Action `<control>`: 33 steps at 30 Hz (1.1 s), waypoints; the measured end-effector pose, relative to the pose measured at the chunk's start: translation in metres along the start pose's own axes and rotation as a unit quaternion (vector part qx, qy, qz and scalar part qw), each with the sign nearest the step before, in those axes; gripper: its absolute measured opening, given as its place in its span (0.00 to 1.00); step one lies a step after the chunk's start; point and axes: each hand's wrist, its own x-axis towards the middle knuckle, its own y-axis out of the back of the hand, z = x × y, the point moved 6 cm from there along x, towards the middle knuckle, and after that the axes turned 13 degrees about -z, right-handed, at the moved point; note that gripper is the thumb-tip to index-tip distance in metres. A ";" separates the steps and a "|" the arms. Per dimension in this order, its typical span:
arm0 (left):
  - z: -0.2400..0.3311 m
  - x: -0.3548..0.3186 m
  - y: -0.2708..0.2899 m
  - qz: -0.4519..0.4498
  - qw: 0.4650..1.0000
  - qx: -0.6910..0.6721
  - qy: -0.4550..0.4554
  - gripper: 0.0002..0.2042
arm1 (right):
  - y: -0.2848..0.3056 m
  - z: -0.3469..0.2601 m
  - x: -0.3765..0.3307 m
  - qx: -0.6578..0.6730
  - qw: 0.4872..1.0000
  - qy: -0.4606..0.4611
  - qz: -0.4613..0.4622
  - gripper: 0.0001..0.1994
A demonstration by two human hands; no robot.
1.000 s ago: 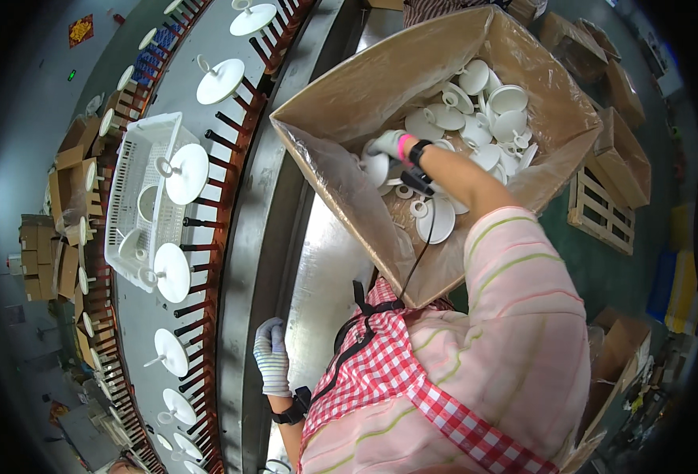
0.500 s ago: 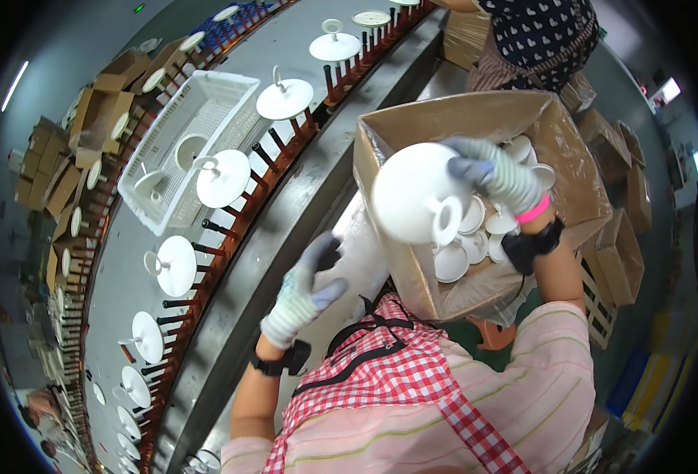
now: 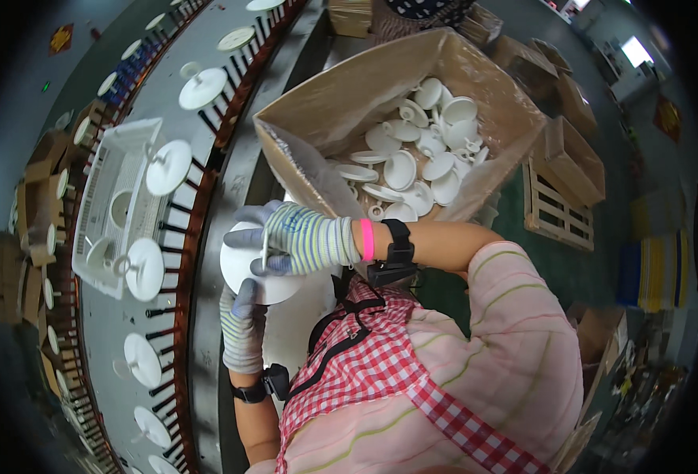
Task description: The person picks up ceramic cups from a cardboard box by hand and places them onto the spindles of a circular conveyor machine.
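Okay, right hand (image 3: 282, 237): yours, gloved, fingers and thumb curled half-closed on the disc's upper face, around its thin upright handle; exact grip partly hidden.
Left hand (image 3: 242, 324): yours, thumb over the near rim, fingers mostly hidden; partly closed on the same piece.
White disc (image 3: 282, 290): between your two hands, beside the steel ledge (image 3: 207, 359), outside the carton.
Handling: probably light, stiff, smooth enough to slip in gloves; edge might chip. Best hold: handle plus rim.
Carton (image 3: 317, 118): lined with clear plastic, ahead and right of you; loose white pieces (image 3: 400, 170) inside.
Conveyor pegs (image 3: 179, 268): left of you, some carrying discs.
Versus half a second ago: disc was over the carton, your right hand only; left was empty, spread. Now both touch it.
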 end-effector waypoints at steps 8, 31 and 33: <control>0.010 0.012 0.003 0.037 0.996 -0.083 0.015 0.41 | 0.124 0.060 -0.122 0.012 0.998 -0.034 0.044 0.20; 0.007 0.249 -0.077 -0.175 0.978 0.064 0.099 0.27 | 0.135 0.131 -0.399 -0.199 0.854 -0.472 -0.091 0.19; 0.010 0.243 -0.094 -0.163 0.978 0.012 0.131 0.25 | 0.124 0.116 -0.397 -0.166 0.843 -0.504 -0.092 0.21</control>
